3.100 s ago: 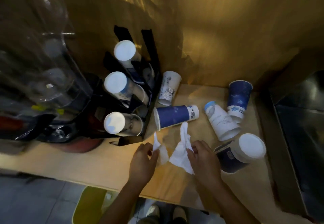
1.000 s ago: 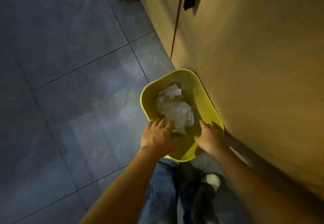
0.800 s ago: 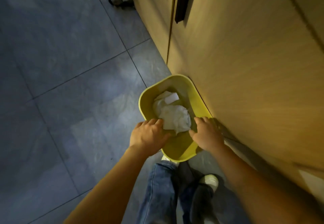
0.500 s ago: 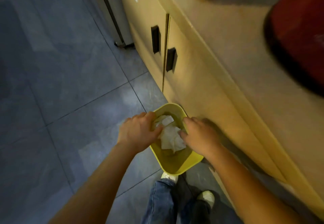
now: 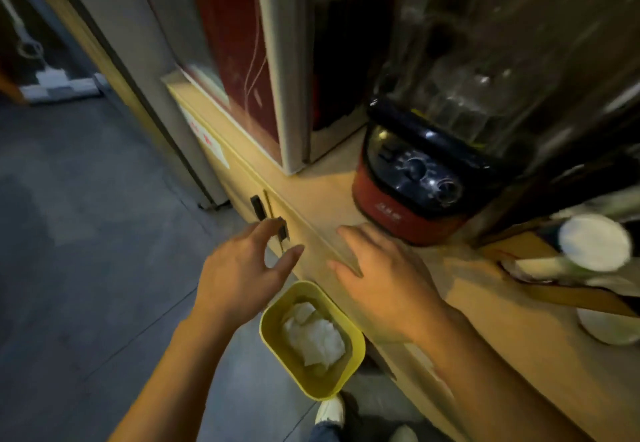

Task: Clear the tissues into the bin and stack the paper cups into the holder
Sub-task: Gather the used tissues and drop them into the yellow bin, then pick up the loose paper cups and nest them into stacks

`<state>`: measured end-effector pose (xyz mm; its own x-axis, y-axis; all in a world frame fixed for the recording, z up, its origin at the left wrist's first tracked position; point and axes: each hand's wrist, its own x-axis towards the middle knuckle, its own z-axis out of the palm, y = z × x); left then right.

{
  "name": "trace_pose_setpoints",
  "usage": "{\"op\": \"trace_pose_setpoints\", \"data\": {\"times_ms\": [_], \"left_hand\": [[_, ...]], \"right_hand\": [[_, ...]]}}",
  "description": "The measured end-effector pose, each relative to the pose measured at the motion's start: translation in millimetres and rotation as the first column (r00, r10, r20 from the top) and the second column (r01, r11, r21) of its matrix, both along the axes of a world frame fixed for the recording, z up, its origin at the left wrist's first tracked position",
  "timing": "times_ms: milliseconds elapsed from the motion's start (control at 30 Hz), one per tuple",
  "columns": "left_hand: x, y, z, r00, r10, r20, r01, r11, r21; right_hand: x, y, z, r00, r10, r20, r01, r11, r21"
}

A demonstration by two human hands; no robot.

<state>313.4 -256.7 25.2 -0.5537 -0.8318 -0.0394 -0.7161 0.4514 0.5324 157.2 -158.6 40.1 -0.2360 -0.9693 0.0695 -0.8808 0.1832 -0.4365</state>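
The yellow bin [image 5: 353, 369] stands on the floor against the cabinet, with crumpled white tissues [image 5: 313, 336] lying inside it. My left hand [image 5: 242, 268] hovers above the bin's far-left side, fingers spread and empty. My right hand [image 5: 381, 275] is over the counter edge, also spread and empty. At the right edge, a paper cup bottom [image 5: 594, 242] shows in the black cup holder [image 5: 568, 182], and another white cup rim [image 5: 609, 327] pokes in below it. The other cups are out of frame.
A red and black blender base [image 5: 412, 185] with a clear jar sits on the wooden counter [image 5: 502, 320] just beyond my right hand. A red-fronted appliance [image 5: 242, 61] stands further left. Black cabinet handles [image 5: 258, 206] are below the counter. Grey tiled floor lies to the left.
Both hands let go of the tissues, which now lie in the bin, and rose out of it. The view has lifted from the floor up to the counter.
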Motion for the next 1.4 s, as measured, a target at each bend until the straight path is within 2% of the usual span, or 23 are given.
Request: {"op": "trace_pose_setpoints", "data": {"times_ms": [133, 400, 567, 733, 933, 1067, 1167, 1267, 1400], "left_hand": [[-34, 20, 40, 0.993, -0.116, -0.035, 0.115, 0.993, -0.011], [-108, 88, 84, 0.907, -0.4, -0.133, 0.409, 0.912, 0.043], [-153, 143, 100, 0.83, -0.52, -0.203, 0.535, 0.844, 0.024], [-196, 187, 114, 0.734, -0.646, -0.209, 0.657, 0.753, -0.02], [-246, 235, 118, 0.658, -0.728, -0.194, 0.736, 0.676, -0.037], [-277, 259, 121, 0.627, -0.76, -0.17, 0.765, 0.642, -0.052], [-298, 271, 120, 0.639, -0.759, -0.125, 0.757, 0.649, -0.072], [-316, 280, 118, 0.669, -0.734, -0.116, 0.733, 0.677, -0.063], [-336, 286, 113, 0.708, -0.697, -0.117, 0.697, 0.716, -0.051]], "right_hand": [[-24, 37, 42, 0.993, -0.105, -0.052, 0.1, 0.992, -0.079], [-61, 135, 84, 0.944, -0.317, -0.094, 0.309, 0.947, -0.091], [-90, 201, 93, 0.875, -0.482, -0.051, 0.476, 0.874, -0.095], [-114, 258, 105, 0.784, -0.618, -0.055, 0.609, 0.783, -0.126], [-144, 308, 115, 0.704, -0.709, -0.034, 0.695, 0.699, -0.17], [-171, 332, 118, 0.687, -0.724, -0.065, 0.703, 0.684, -0.193], [-192, 346, 117, 0.685, -0.72, -0.111, 0.694, 0.692, -0.2], [-216, 355, 113, 0.694, -0.714, -0.089, 0.691, 0.696, -0.194], [-252, 363, 102, 0.707, -0.699, -0.11, 0.686, 0.715, -0.134]]}}
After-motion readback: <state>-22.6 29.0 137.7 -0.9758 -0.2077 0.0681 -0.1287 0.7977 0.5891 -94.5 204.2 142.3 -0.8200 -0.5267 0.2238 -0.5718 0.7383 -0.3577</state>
